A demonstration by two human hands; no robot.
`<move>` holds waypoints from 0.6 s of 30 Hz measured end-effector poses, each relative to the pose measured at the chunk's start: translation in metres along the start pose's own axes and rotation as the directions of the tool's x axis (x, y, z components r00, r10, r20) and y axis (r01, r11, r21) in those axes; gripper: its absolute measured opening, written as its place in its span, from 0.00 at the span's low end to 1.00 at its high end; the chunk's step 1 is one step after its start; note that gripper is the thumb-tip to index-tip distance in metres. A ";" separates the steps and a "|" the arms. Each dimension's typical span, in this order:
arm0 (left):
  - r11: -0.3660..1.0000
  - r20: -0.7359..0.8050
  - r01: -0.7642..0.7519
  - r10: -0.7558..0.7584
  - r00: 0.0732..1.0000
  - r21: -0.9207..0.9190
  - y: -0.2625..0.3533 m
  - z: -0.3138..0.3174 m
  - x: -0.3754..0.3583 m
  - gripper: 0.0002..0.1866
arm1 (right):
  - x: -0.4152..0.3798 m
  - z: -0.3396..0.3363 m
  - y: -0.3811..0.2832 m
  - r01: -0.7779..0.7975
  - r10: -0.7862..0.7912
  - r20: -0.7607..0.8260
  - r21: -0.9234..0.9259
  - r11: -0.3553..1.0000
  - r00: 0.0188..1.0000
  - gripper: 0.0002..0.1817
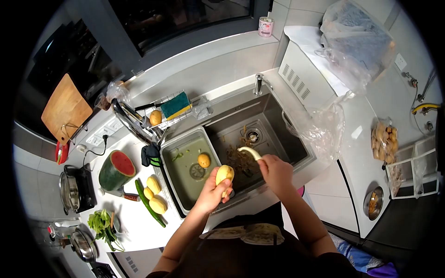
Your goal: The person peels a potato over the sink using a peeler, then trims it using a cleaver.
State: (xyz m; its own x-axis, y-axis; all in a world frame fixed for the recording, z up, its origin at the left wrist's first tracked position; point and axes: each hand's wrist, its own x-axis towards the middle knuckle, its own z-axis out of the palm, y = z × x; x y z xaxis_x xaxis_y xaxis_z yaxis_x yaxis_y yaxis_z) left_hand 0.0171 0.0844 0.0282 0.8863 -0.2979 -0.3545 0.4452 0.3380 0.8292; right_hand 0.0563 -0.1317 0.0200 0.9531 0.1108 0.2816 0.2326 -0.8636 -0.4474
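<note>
My left hand (212, 194) grips a potato (225, 173), partly peeled, above the divider between the two sink basins. In my right hand (276, 174) is a pale, curved peeler (250, 152), its tip pointing left over the right basin and apart from the potato. Brown peelings (238, 160) lie in that basin around the drain. An unpeeled potato (204, 161) sits in the left basin (185, 194), in shallow water. Several peeled potatoes (158, 205) rest on the counter to the left, beside a long green pepper (149, 203).
A cut watermelon (113, 173), a knife handle (131, 197) and leafy greens (103, 224) occupy the left counter. Behind the sink, a wire rack holds a sponge (176, 105) and another potato (155, 117). The faucet (134, 121) stands back left; a plastic bag (320, 132) hangs over the right edge.
</note>
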 end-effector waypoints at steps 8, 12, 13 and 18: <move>0.953 -0.110 0.121 -0.157 0.982 -0.276 -0.007 -0.003 0.006 0.16 | -0.014 -0.009 -0.048 0.134 -0.134 -0.022 0.303 0.944 0.991 0.08; 0.941 -0.061 0.133 -0.159 0.985 -0.311 -0.009 -0.006 0.007 0.17 | -0.014 -0.007 -0.052 0.174 -0.181 0.006 0.249 0.953 0.983 0.08; 0.939 -0.053 0.138 -0.162 0.985 -0.315 -0.010 -0.006 0.007 0.17 | -0.013 -0.005 -0.050 0.175 -0.182 0.007 0.250 0.952 0.983 0.08; 0.946 -0.051 0.104 -0.125 0.991 -0.308 -0.008 -0.002 0.002 0.19 | 0.001 0.011 0.007 -0.109 0.097 0.165 0.065 0.992 0.982 0.10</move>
State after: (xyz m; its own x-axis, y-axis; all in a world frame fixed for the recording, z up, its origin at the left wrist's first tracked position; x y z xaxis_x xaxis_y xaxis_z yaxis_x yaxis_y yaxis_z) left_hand 0.0154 0.0830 0.0196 0.8288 -0.2920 -0.4773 0.5523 0.5639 0.6140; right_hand 0.0609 -0.1325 0.0073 0.9900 0.1066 0.0929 0.1398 -0.8367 -0.5295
